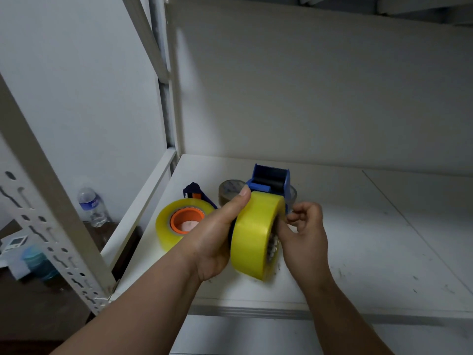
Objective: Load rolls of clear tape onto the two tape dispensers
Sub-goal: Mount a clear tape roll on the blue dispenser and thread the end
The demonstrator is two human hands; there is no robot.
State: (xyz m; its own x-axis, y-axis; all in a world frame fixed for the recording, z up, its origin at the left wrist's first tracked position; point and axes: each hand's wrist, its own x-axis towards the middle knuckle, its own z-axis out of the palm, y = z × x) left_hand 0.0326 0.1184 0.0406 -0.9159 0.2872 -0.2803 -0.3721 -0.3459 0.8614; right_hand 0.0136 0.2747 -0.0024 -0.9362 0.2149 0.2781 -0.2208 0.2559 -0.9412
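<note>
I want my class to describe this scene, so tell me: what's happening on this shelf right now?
A person is fitting a big yellowish roll of clear tape onto a blue plastic tape dispenser. The left hand grips the roll and dispenser, while the right hand pinches at the roll's far edge, perhaps the tape end. On the white shelf behind sits a second yellowish roll on an orange-hubbed dark blue dispenser, apparently loaded. A brownish tape roll lies beyond.

We judge this a storeroom: white slotted-steel shelving upright (51, 242), bare scuffed white shelf board (371, 239), plain white wall (89, 98).
</note>
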